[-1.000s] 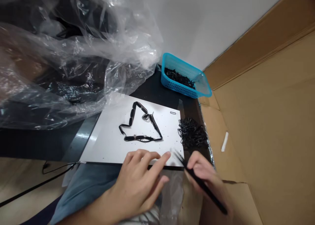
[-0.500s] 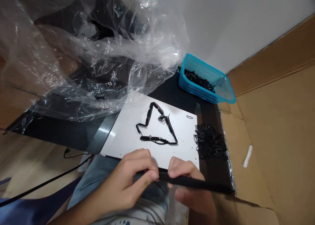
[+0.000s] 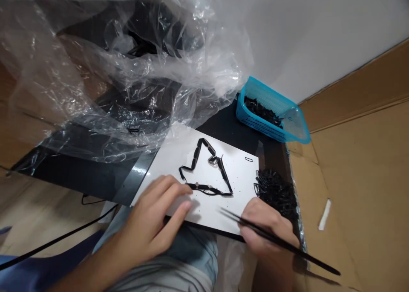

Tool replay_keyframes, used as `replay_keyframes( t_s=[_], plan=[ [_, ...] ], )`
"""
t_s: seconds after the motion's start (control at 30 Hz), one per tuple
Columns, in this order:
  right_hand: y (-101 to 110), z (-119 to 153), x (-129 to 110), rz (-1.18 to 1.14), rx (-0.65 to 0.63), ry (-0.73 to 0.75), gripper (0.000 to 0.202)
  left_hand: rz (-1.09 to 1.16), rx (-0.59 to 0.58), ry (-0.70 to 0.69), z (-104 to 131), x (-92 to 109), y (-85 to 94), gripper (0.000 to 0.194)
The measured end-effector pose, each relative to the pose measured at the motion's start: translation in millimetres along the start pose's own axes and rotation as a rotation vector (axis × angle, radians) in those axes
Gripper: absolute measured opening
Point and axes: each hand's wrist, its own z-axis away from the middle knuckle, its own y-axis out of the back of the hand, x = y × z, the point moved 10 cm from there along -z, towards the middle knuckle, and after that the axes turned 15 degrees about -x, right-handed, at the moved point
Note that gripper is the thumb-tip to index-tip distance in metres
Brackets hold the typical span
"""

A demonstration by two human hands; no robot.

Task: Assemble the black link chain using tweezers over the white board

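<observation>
Tweezers [image 3: 306,256] are gripped by the right hand [image 3: 270,218] over white sheet [image 3: 168,155]; black segmented strip [image 3: 204,187] lies there, beside open left hand [image 3: 156,213]. Beyond the sheet are blue basket [image 3: 263,129] and plastic film [image 3: 156,81]; at its right, black loops [image 3: 276,190].

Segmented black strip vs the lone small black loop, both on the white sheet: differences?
Size: the segmented black strip is far larger than the small black loop.
Shape: the strip bends into an angular outline; the loop is a slim oval.
Place: the strip has the left hand at its near side; the loop lies apart, near the sheet's far right corner.
Shared: both black.
</observation>
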Motion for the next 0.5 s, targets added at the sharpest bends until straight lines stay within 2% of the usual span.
replay_keyframes(
  t_s=[0.07,0.1,0.17,0.3,0.5],
  plan=[
    [2.5,-3.2,7.5,0.143,0.017,-0.011,0.022,-0.412,0.053,-0.021,-6.0,8.2,3.6,0.022],
    [0.0,-6.2,9.5,0.186,-0.006,-0.01,0.021,-0.54,0.039,-0.023,-9.7,8.7,-0.4,0.022],
    [-8.7,-12.5,12.1,0.246,-0.076,-0.023,0.016,-0.658,0.002,-0.023,-15.3,6.6,-9.1,0.019],
    [-23.8,-17.3,5.1,0.245,-0.148,0.003,0.011,-0.671,-0.008,-0.04,-16.9,6.1,-15.8,0.019],
    [-33.7,-12.3,1.5,0.201,-0.195,0.032,0.012,-0.428,-0.051,-0.06,-15.7,2.0,-9.2,0.016]
  ],
)
